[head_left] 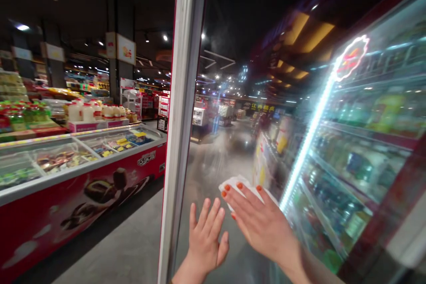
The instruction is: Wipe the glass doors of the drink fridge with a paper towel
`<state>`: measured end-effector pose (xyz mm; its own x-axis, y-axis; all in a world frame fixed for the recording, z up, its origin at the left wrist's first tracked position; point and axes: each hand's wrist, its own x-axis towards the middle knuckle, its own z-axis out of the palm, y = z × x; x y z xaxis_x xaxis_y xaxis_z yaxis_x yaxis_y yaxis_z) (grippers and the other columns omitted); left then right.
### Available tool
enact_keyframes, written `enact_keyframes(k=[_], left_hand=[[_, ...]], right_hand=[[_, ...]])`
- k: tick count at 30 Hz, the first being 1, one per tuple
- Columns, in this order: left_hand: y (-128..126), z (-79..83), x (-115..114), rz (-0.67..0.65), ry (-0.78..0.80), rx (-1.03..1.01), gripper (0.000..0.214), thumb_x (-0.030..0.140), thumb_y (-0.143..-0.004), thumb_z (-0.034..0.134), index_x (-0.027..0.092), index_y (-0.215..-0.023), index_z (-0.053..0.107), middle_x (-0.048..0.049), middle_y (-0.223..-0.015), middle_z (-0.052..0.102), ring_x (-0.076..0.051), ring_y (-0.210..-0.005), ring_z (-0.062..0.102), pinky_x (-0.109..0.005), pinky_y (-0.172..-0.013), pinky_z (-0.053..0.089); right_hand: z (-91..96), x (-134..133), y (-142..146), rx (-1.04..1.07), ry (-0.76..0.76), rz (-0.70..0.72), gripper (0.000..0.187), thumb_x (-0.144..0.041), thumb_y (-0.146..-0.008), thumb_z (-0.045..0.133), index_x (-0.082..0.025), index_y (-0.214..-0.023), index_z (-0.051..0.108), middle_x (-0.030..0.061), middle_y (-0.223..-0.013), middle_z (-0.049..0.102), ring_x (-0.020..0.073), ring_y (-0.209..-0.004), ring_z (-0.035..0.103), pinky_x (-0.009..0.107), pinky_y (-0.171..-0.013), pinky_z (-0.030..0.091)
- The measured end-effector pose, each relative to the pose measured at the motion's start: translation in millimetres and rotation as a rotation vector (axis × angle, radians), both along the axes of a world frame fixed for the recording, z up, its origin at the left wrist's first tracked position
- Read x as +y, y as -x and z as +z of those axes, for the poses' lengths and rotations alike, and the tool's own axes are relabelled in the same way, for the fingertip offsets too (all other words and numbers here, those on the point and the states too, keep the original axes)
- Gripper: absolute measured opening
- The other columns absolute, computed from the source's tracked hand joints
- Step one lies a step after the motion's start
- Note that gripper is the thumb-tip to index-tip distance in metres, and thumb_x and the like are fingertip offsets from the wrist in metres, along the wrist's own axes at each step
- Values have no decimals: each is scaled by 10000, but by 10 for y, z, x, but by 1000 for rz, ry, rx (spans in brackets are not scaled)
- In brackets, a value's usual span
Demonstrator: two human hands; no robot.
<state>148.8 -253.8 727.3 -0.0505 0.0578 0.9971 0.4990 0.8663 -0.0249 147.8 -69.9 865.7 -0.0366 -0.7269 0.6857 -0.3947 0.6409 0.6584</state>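
white wipe is flat on the glass pane, low & a bit r. of center on my head-cam feed, mostly covered by my right hand. that hand's laid flat over it, fingers straight, orange nails showing, not clenched, pressing the wipe vs. the pane rather than gripping it. wipe edges poke out past the fingertips; thumb tip sits below the wipe. my left hand is just beside, lower & to the l., fingers spread & pointing up, thumb out, nothing in it; can't tell from here if it touches the pane.

metal frame runs near-vert. just l. of both hands, slight tilt. past it i've got a red chest freezer w/ frozen packs inside, ice-cream pics on the front, white bottles w/ red caps behind. dark pillar w/ ad panels further back. gray floor btwn freezer & frame.

r. side: bright light strip, slanted, round lit sign up top, next to drink shelves; labels too blurry to read.
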Motion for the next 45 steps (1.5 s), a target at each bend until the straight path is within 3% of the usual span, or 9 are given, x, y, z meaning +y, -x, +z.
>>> enact_keyframes(k=[6, 13, 18, 20, 25, 31, 33, 38, 45], left_hand=[[26, 10, -29, 72, 80, 9, 729, 233, -976, 478, 160, -1688, 342, -81, -1718, 426, -271, -1653, 328, -548, -1408, 138], [45, -141, -69, 9, -61, 103, 872, 201, -910, 471, 165, -1734, 185, -74, -1835, 145, -294, -1698, 187, -557, -1387, 225], [86, -246, -60, 69, -30, 56, 945, 268, -856, 569, 226, -1732, 218, -53, -1831, 172, -305, -1695, 208, -574, -1368, 288], [132, -283, -33, 74, -54, 71, 955, 283, -847, 598, 227, -1728, 235, -59, -1829, 183, -316, -1696, 203, -586, -1364, 294], [256, -310, 7, 30, -111, 180, 913, 301, -866, 577, 212, -1721, 270, -62, -1817, 231, -308, -1685, 245, -579, -1377, 269], [262, -273, -14, 44, -82, 146, 911, 208, -829, 598, 243, -1700, 332, -40, -1785, 294, -286, -1666, 296, -555, -1383, 258], [306, -292, -11, 53, -87, 160, 889, 186, -842, 581, 242, -1696, 341, -44, -1778, 311, -278, -1659, 312, -555, -1393, 224], [529, -353, -100, 117, -43, 284, 784, 269, -908, 559, 240, -1673, 392, -85, -1770, 324, -286, -1662, 298, -575, -1395, 201], [492, -328, -105, 139, -32, 243, 794, 240, -900, 560, 231, -1675, 391, -65, -1754, 353, -269, -1651, 320, -544, -1402, 203]], right_hand=[[838, 64, 132, 4, 412, -153, 811, -308, -1070, 535, -200, -1753, 112, 103, -1785, 287, 339, -1700, 140, 709, -1357, 114], [594, -479, 278, -70, -370, 222, 561, -252, -1069, 476, -239, -1630, 474, -90, -1746, 397, 148, -1674, 208, 419, -1419, 101], [1426, -538, 345, 36, 56, 44, 705, -298, -1069, 565, -200, -1710, 287, 35, -1765, 367, 233, -1686, 207, 565, -1404, 65], [1315, -615, 332, 50, 100, 37, 695, -306, -1068, 553, -173, -1703, 305, 44, -1782, 324, 258, -1705, 122, 580, -1401, 32], [570, -558, 320, -29, -413, 226, 557, -315, -1069, 478, -231, -1619, 499, -73, -1759, 378, 163, -1686, 177, 416, -1416, 116], [1636, -268, 350, 53, 159, 9, 725, -327, -1081, 535, -225, -1730, 228, 52, -1753, 388, 269, -1675, 251, 619, -1386, 140], [1563, -268, 315, 89, 216, -13, 689, -327, -1086, 518, -183, -1716, 276, 52, -1773, 338, 289, -1691, 189, 623, -1390, 95], [736, -312, 309, 68, -344, 188, 508, -378, -1103, 436, -295, -1594, 533, -131, -1720, 430, 155, -1667, 233, 408, -1421, 94], [1667, -170, 354, 96, 175, -21, 677, -333, -1078, 534, -220, -1706, 307, 30, -1761, 373, 275, -1688, 199, 623, -1391, 96]])
